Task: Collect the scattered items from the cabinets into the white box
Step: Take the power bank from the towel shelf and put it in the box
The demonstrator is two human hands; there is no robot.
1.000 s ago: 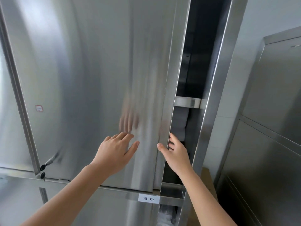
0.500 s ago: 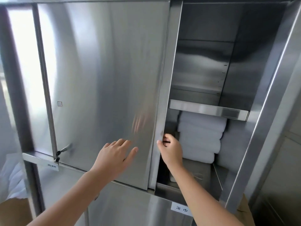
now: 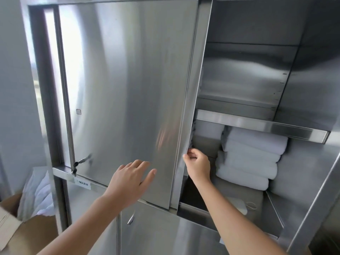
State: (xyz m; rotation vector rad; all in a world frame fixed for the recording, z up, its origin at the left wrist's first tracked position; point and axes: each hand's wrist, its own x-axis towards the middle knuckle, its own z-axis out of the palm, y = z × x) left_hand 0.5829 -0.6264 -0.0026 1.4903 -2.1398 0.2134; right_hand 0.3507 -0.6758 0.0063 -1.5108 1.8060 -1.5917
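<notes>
Left hand (image 3: pixel 131 178) spread open, right hand (image 3: pixel 197 165) curled, gripping.

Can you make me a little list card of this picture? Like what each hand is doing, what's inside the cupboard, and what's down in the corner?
Place: steel cabinet with a sliding door, partly open
Right hand: fingers curled round the door's edge
Left hand: fingers straight and spread, at the door's front
Inside: folded white towels stacked under a steel shelf
Lock: keys hanging at the door's lower left corner
Lower left corner: cardboard box with something white in it
</notes>
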